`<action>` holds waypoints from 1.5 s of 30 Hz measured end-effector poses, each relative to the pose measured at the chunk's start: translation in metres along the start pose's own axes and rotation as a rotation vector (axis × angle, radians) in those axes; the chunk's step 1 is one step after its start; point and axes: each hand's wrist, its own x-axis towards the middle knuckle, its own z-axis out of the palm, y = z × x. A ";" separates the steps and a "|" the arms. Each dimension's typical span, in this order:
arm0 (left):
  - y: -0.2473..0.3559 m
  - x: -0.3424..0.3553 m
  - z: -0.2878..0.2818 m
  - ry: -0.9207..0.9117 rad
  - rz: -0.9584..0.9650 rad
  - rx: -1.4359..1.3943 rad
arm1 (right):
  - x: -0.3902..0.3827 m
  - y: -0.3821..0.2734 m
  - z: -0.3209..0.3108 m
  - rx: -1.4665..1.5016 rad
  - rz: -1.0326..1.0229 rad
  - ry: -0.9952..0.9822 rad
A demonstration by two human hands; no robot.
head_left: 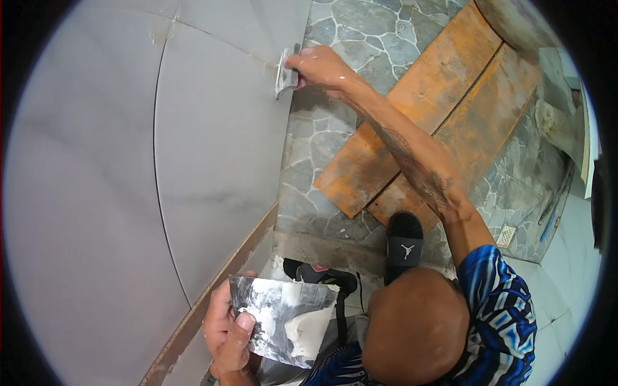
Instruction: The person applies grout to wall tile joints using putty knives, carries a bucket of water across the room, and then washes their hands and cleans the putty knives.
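My right hand (318,69) is closed on a small metal scraper (285,80), held against the grey wall tiles (90,161) at their right edge, near a seam. At the bottom, my left hand (225,331) grips a flat metal plate (270,328) smeared with white paste, with a thicker lump of paste (309,331) on its right part.
Orange wooden boards (476,96) lie on the stone-patterned floor (347,32). A dark sandal (404,248) and a black bag or shoe (322,273) are near the step. A ledge (212,293) runs under the wall. A drain (507,235) and long tools (553,212) sit at right.
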 end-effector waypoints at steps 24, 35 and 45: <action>0.002 0.013 0.018 0.117 0.053 0.001 | 0.032 0.079 -0.012 -0.033 0.153 0.129; 0.012 0.001 0.023 0.078 0.009 0.038 | -0.035 -0.040 0.009 0.110 -0.139 0.032; 0.016 -0.004 0.025 0.149 0.097 0.041 | -0.080 -0.146 0.010 0.298 -0.456 -0.189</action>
